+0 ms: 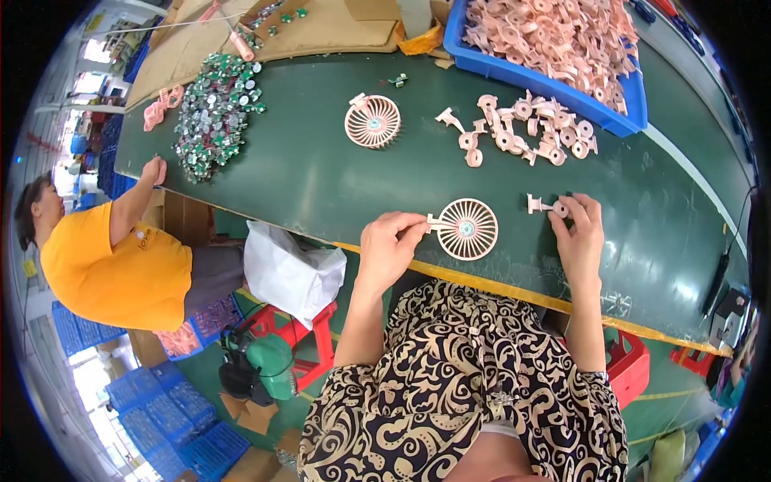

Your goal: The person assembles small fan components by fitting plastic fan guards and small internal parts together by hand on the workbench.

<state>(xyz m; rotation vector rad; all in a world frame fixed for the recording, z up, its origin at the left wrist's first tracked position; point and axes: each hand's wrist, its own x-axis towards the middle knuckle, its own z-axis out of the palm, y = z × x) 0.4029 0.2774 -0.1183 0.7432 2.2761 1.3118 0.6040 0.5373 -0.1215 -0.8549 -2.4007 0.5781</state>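
Note:
My left hand (393, 243) pinches the short stem of a round pink fan grille (468, 230), which has radial slats and a pale blue-green centre. It is held at the near edge of the green table. To its right, my right hand (577, 233) grips a small pink plastic bracket (548, 206) with a ring at one end, between thumb and fingers. The two parts are apart. Farther back lies a second pink fan grille (373, 121). Behind my right hand several loose pink brackets (514, 136) are scattered on the table.
A blue bin (554, 88) heaped with pink brackets stands at the back right. A pile of small green circuit boards (215, 112) lies at the left, by cardboard (321, 36). At the far left a co-worker in a yellow shirt (120, 261) reaches to the table. Red stools (630, 365) stand below.

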